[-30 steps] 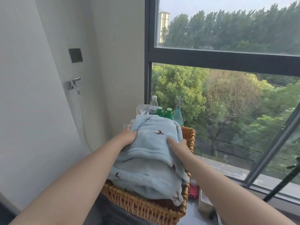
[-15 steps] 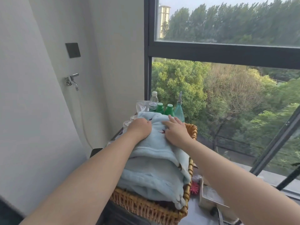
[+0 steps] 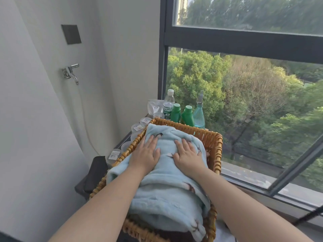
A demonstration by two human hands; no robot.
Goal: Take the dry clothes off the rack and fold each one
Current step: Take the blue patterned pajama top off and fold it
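Both hands, left [image 3: 146,154] and right [image 3: 187,155], press flat with straight fingers on the folded blue fleece garment [image 3: 167,193] heaped in the wicker basket [image 3: 215,145].

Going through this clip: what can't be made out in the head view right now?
1. Head view: whatever lies in the wicker basket under the light blue fleece. It is covered by the fleece, the left hand and the right hand.
2. Head view: the basket's near end, cut off by the bottom edge.
3. Head view: the water bottle label print, too small.
4. Head view: the dark rod, cut off by the right edge; unidentifiable.
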